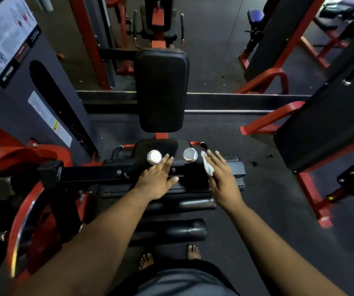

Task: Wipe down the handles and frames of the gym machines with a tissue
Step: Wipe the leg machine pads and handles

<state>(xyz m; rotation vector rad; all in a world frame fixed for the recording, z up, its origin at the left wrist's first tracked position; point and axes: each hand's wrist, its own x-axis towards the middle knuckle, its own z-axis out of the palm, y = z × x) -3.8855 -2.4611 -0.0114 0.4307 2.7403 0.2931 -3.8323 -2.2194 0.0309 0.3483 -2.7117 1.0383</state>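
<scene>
While the left hand (157,178) lies flat with straight fingers on the machine's black frame bar (90,173), the right hand (222,177) holds a small, crumpled white tissue (207,166) under its nearly straight fingers, against the bar's right end, just beside two shiny round metal caps (190,154).

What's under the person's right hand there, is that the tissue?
Yes. A white tissue shows beneath the right hand, sticking out past its palm side above the black frame bar. The rest of the tissue is covered by the hand, so its full extent cannot be seen.
</scene>
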